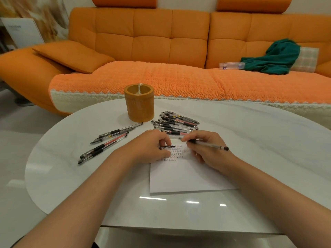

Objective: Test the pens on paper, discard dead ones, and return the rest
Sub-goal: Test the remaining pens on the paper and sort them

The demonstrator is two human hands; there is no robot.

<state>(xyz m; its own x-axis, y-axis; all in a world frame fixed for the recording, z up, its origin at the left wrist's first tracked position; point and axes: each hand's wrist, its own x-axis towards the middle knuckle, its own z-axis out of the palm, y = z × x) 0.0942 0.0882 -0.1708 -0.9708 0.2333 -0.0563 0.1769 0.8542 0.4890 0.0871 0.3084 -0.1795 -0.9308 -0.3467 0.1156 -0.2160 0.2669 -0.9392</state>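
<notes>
Bright, even indoor light; ceiling glare streaks the glossy table (179, 208); wide-angle bending and blur at edges.

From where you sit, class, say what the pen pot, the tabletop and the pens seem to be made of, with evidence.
Pen pot: probably bamboo or wood, amber, thick-walled, dull sheen.
Tabletop: glossy white stone or a stone-look slab; faint veining, sharp light reflections.
Pens: clear plastic barrels, refills showing through, with black, likely rubber, grips.
</notes>
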